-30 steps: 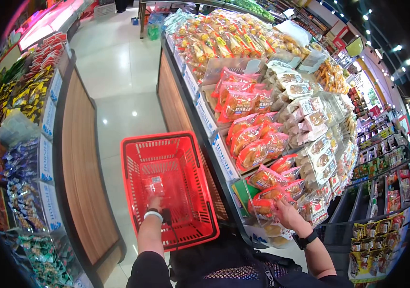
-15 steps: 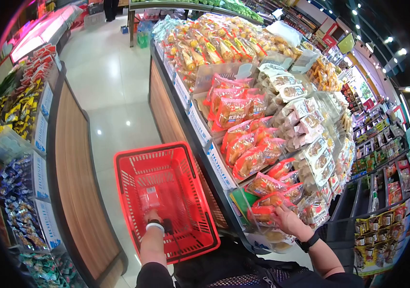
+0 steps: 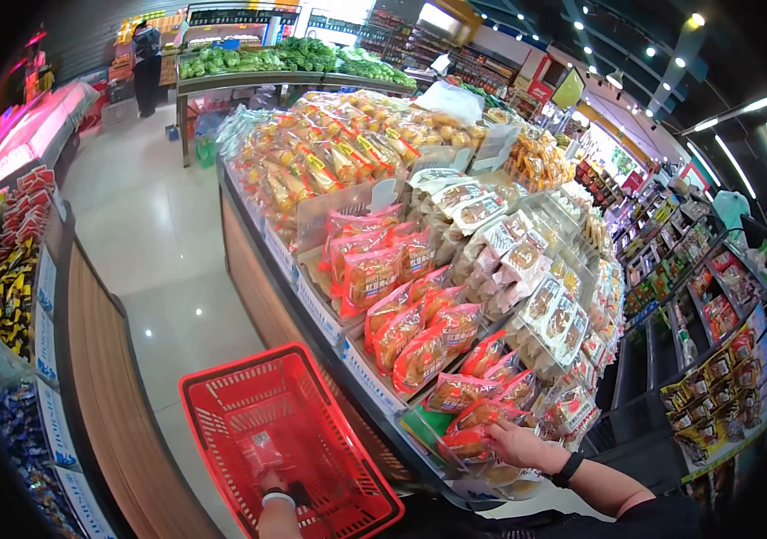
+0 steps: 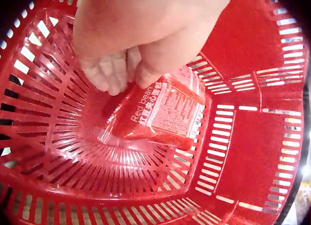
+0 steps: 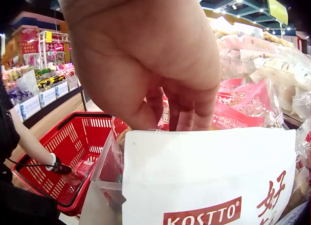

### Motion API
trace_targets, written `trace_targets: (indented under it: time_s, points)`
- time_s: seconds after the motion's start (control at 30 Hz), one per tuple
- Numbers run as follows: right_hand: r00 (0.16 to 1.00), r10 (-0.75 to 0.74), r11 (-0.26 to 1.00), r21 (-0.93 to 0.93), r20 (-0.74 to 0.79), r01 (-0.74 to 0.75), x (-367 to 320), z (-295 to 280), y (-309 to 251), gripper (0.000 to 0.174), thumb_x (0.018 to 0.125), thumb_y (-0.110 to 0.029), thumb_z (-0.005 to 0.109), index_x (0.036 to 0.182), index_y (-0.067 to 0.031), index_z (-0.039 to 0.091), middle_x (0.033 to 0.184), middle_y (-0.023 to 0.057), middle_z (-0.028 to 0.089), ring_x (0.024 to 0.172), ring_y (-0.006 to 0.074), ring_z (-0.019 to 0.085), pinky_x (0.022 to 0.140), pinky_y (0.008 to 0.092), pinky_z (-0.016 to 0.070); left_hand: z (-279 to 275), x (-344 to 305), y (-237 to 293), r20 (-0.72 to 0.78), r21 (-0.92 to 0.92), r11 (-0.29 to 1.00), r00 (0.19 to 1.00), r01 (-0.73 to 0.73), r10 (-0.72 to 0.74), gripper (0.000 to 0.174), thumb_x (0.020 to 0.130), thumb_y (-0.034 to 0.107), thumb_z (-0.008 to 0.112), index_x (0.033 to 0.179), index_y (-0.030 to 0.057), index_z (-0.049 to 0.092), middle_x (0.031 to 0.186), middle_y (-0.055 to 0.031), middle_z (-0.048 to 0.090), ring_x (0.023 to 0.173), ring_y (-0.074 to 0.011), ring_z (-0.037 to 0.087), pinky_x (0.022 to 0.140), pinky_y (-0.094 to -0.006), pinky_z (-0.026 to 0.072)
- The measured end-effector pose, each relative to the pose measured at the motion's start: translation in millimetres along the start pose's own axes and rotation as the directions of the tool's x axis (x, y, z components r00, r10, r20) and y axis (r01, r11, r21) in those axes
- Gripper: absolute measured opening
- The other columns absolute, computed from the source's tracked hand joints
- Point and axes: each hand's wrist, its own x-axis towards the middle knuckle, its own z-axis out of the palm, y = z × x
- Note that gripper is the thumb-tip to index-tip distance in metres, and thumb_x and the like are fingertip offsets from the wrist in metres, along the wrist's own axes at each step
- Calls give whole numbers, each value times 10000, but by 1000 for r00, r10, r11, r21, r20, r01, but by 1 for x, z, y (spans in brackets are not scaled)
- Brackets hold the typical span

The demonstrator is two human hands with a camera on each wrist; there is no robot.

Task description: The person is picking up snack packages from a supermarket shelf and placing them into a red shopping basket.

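Observation:
Inside the red shopping basket, my left hand reaches down and pinches the top edge of a red bread packet labelled "Red bean". The packet lies low in the basket, its printed back facing up. To the right, at the near corner of the display stand, my right hand grips a red-and-clear bread packet among others like it. In the right wrist view, my right thumb and fingers curl down behind a white KOSTTO card, which hides the fingertips and most of that packet.
Rows of red bread packets and pale-wrapped packets fill the sloped stand. A wood-sided candy shelf runs along the left, with a tiled aisle between. Leafy vegetables and a standing person are farther back.
The head view has tilted up and turned right, so the basket and stand sit lower and farther left. Both hands stay at their packets, with little movement of their own.

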Motion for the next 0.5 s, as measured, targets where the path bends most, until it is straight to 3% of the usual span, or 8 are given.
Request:
trace_targets:
  time_s: [0.07, 0.1, 0.2, 0.27, 0.33, 0.4, 0.5]
  points:
    - [1000, -19, 1000, -12, -7, 19, 3, -6, -5, 187, 865, -198, 518, 952, -36, 481, 890, 187, 532, 852, 377, 555, 704, 451, 472, 27, 8, 7, 71, -95, 995, 997, -14, 21, 52, 827, 181, 554, 805, 138, 572, 611, -15, 506, 489, -142, 486, 402, -260, 380]
    - [1000, -26, 999, -33, -5, 26, 5, -5, -3, 186, 860, -194, 522, 945, -34, 481, 890, 188, 537, 844, 376, 558, 707, 449, 470, 32, -14, 20, -27, -120, 993, 1000, -6, 3, 133, 829, 192, 546, 701, 161, 528, 497, 10, 452, 390, -109, 415, 339, -245, 306]
    - [1000, -15, 999, -52, 17, 16, 6, -4, -5, 188, 851, -192, 532, 934, -30, 483, 880, 188, 548, 827, 375, 564, 709, 446, 469, 32, -43, 30, -13, -182, 979, 996, -89, 89, 162, 820, 199, 549, 671, 153, 506, 502, 1, 475, 396, -115, 429, 342, -251, 307]
    - [1000, 1, 999, -53, 19, 0, 9, -4, -5, 193, 846, -195, 538, 931, -30, 487, 871, 187, 554, 817, 374, 567, 709, 445, 468, 39, -66, 37, 1, -147, 976, 986, -163, 165, 142, 813, 203, 544, 685, 146, 522, 531, 3, 498, 436, -129, 468, 376, -257, 343]
    - [1000, -21, 998, -55, 20, 23, 14, -3, -2, 203, 838, -201, 548, 932, -28, 498, 863, 189, 563, 811, 372, 576, 707, 445, 471, 55, -100, 58, -49, -232, 964, 991, -131, 123, 131, 806, 195, 545, 704, 117, 521, 578, -7, 522, 493, -143, 506, 430, -258, 396]
    - [999, -41, 997, -58, 15, 41, 17, 6, 8, 199, 823, -184, 552, 935, -28, 504, 862, 192, 567, 818, 370, 580, 709, 442, 474, 61, -111, 64, -71, -350, 924, 988, -154, 138, 103, 832, 179, 525, 829, 77, 511, 662, -41, 560, 582, -172, 555, 564, -269, 509]
    - [999, -44, 996, -74, 23, 45, 18, 10, 11, 202, 786, -142, 556, 946, -26, 514, 872, 200, 572, 828, 369, 587, 719, 438, 478, 56, -139, 70, 38, -406, 910, 993, -85, 110, 79, 850, 155, 513, 877, 81, 516, 654, -42, 556, 556, -181, 559, 552, -280, 522]
